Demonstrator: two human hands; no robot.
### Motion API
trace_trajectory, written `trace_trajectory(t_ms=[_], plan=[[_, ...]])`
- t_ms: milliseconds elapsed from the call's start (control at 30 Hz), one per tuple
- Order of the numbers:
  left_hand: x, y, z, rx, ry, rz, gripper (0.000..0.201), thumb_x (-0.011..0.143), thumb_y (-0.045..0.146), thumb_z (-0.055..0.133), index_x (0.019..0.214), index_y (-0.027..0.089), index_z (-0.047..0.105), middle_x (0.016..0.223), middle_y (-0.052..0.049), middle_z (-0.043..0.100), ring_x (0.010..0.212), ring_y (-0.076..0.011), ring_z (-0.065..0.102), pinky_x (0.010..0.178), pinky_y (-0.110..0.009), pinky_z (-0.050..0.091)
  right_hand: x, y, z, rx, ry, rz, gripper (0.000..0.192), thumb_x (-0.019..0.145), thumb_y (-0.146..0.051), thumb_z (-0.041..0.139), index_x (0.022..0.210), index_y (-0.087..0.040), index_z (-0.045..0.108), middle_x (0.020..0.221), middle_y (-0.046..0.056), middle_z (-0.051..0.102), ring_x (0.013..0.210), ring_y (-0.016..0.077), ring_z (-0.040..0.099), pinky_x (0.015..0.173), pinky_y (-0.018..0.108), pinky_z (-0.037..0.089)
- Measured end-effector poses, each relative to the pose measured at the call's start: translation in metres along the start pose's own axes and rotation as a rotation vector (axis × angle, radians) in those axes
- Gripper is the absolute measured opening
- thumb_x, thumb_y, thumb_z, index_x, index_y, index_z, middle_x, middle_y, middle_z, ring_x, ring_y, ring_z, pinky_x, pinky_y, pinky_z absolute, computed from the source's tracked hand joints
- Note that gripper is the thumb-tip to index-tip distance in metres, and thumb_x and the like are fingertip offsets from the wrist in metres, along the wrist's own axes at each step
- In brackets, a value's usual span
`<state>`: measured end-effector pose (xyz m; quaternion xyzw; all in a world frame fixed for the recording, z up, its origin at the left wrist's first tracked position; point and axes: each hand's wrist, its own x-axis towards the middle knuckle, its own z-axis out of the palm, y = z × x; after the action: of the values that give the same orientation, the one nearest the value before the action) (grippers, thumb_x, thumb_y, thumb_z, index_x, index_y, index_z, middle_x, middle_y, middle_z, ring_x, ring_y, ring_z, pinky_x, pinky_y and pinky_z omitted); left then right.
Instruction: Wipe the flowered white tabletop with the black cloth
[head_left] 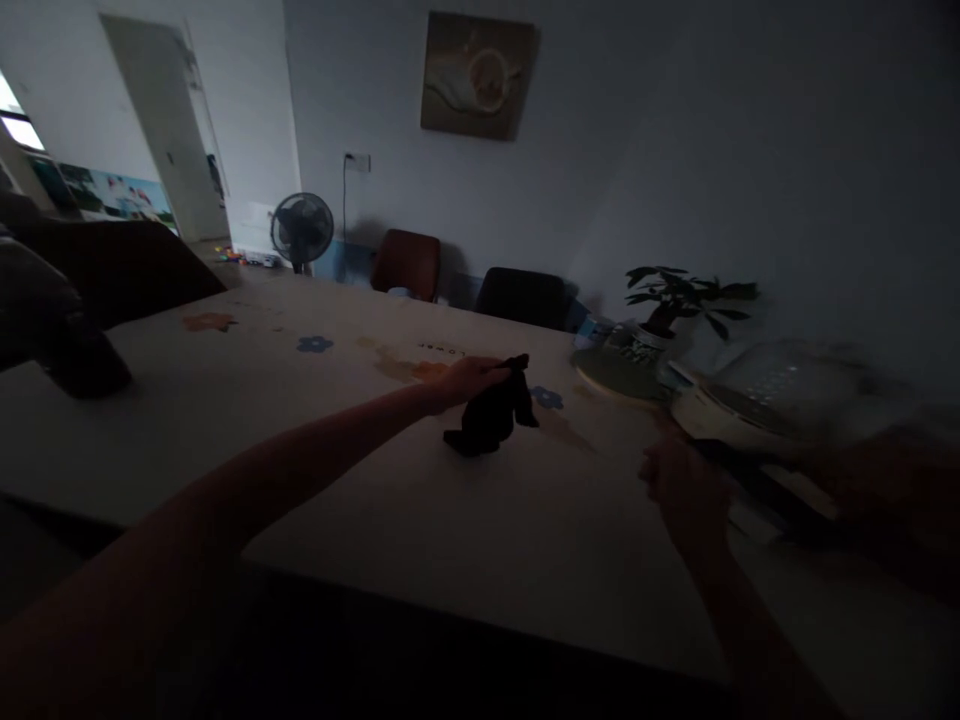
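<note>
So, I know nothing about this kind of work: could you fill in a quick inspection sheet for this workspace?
Surface: pale table with printed flowers, dimly lit.
Job's things: dark object on the table; details lost in shadow.
Clutter: potted plant and round greenish disc; items at far right too blurred to name.
Hands: left hand at the dark object's top, grip unclear; right hand with fingers curled, contents unclear.
Cables: cord hanging from a wall socket.
Surroundings: fan, chairs, wall picture.
</note>
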<state>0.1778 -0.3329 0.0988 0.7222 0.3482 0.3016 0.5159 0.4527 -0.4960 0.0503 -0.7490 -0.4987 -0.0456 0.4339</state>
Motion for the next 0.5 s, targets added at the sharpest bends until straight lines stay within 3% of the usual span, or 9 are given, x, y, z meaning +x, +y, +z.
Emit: trace_trajectory(t_ms=[67,133,233,333,400,500], plan=[[-0.002,0.014,0.003,-0.042,-0.02,0.004,0.028,0.094,0.032,0.058,0.113,0.014,0.069,0.109,-0.009,0.069,0.102,-0.0202,0.063,0.088,-0.03,0.049,0.001,-0.021,0.005,0.198,-0.116,0.086,0.053,0.086,-0.07,0.04,0.084,-0.021,0.057,0.072,0.006,0.066,0.057,0.0214,0.061,0.053,0.033,0.048],[-0.005,0.029,0.008,-0.171,-0.072,-0.013,0.031,0.096,0.033,0.054,0.119,0.014,0.065,0.115,-0.011,0.066,0.101,-0.0202,0.062,0.084,-0.029,0.049,-0.002,-0.047,0.014,0.44,-0.254,0.134,0.055,0.076,-0.069,0.057,0.103,-0.021,0.058,0.092,0.01,0.072,0.079,0.0252,0.069,0.066,0.037,0.054],[-0.014,0.045,0.014,-0.409,-0.206,0.0,0.033,0.101,0.031,0.045,0.124,0.012,0.059,0.123,-0.014,0.063,0.101,-0.0187,0.062,0.082,-0.027,0.049,-0.014,-0.084,0.029,0.596,-0.426,0.123,0.062,0.07,-0.058,0.072,0.118,-0.022,0.059,0.112,0.011,0.071,0.104,0.0276,0.066,0.086,0.043,0.054],[-0.024,0.05,0.01,-0.497,-0.284,0.02,0.034,0.102,0.03,0.043,0.126,0.012,0.057,0.135,-0.015,0.059,0.115,-0.0203,0.059,0.091,-0.026,0.049,-0.024,-0.106,0.037,0.604,-0.468,0.144,0.046,0.071,-0.052,0.071,0.1,-0.017,0.066,0.099,0.008,0.07,0.098,0.0262,0.065,0.09,0.044,0.053],[-0.031,0.047,0.003,-0.503,-0.291,-0.021,0.037,0.102,0.033,0.042,0.129,0.013,0.056,0.143,-0.016,0.053,0.122,-0.0235,0.057,0.095,-0.029,0.05,-0.027,-0.113,0.035,0.603,-0.423,0.161,0.039,0.072,-0.054,0.067,0.086,-0.017,0.064,0.086,0.005,0.065,0.088,0.023,0.063,0.083,0.041,0.055],[-0.04,0.038,-0.006,-0.533,-0.295,-0.148,0.043,0.102,0.036,0.039,0.135,0.013,0.054,0.146,-0.019,0.051,0.116,-0.027,0.061,0.091,-0.036,0.055,-0.028,-0.119,0.025,0.482,-0.304,0.128,0.037,0.075,-0.056,0.059,0.073,-0.019,0.054,0.073,0.0,0.052,0.074,0.0174,0.053,0.066,0.031,0.05]])
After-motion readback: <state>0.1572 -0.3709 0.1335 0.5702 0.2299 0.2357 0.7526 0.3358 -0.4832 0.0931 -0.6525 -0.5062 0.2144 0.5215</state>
